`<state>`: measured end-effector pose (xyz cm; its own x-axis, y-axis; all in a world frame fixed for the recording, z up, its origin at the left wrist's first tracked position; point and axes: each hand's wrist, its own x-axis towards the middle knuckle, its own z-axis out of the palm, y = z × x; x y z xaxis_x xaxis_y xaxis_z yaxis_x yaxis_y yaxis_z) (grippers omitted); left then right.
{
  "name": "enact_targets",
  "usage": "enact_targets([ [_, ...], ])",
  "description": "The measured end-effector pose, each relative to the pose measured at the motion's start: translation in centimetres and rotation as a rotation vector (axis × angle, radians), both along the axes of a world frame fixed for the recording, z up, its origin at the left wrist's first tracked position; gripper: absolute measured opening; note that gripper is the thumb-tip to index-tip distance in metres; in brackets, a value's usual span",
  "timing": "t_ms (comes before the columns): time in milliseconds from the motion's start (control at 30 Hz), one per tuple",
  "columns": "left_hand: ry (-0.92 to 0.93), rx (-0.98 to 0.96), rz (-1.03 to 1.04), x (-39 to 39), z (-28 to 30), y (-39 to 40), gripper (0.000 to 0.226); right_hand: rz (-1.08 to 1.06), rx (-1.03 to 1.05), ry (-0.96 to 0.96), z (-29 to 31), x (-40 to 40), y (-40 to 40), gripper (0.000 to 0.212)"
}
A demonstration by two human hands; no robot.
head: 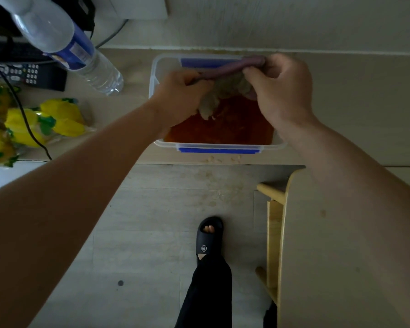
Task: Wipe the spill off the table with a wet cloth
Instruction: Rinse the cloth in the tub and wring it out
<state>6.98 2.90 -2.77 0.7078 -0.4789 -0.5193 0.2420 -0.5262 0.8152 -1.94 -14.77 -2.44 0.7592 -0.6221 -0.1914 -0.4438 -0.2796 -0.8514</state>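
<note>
A cloth (225, 88), purple along its rolled top edge and pale grey below, hangs between both hands above a clear plastic container (155, 74) with blue clips. My left hand (182, 95) grips its left end and my right hand (279, 88) grips its right end. The container holds orange-red liquid (220, 131), and the cloth's lower tip hangs just over it. The container stands on the pale wooden table (341, 114) near the front edge. Small pale spots (213, 159) lie on the table just in front of the container.
A large water bottle (64, 41) stands at the back left, with a remote control (26, 74) and a black cable beside it. Yellow and green packets (33, 124) lie at the left. A wooden chair (277, 233) stands at the lower right, and a foot in a black slipper (208, 237) rests on the floor.
</note>
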Motion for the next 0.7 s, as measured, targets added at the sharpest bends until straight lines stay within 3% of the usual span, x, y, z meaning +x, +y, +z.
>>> enact_targets([
  [67, 0.338, -0.155, 0.168, -0.3, -0.1, -0.3, 0.027, -0.071, 0.001, -0.050, 0.0, -0.1, 1.5, 0.014],
  [167, 0.666, -0.374, 0.314, -0.7, 0.2, -0.6, 0.036, 0.090, -0.115, -0.128, 0.5, -1.5, 4.7, 0.012],
  [267, 0.670, -0.445, 0.321, -1.3, 0.0, -0.4, 0.031, 0.360, -0.168, -0.125, 0.4, -3.3, 6.6, 0.027],
  [400, 0.663, -0.381, 0.429, -1.8, -0.3, -0.2, 0.031, 0.254, -0.155, -0.204, 0.1, -4.9, 5.7, 0.036],
  [500, 0.756, -0.417, 0.470, -1.5, -0.1, 0.0, 0.034, 0.445, -0.323, -0.107, -0.4, -4.8, 3.5, 0.061],
  [600, 0.899, -0.452, 0.290, -1.2, 0.8, -0.2, 0.035, 0.762, -0.524, -0.018, -0.7, -3.2, 1.9, 0.086],
  [700, 0.867, -0.436, -0.043, -0.9, 1.7, -0.6, 0.026, 0.894, -0.596, -0.027, -0.7, -0.9, 0.9, 0.087],
])
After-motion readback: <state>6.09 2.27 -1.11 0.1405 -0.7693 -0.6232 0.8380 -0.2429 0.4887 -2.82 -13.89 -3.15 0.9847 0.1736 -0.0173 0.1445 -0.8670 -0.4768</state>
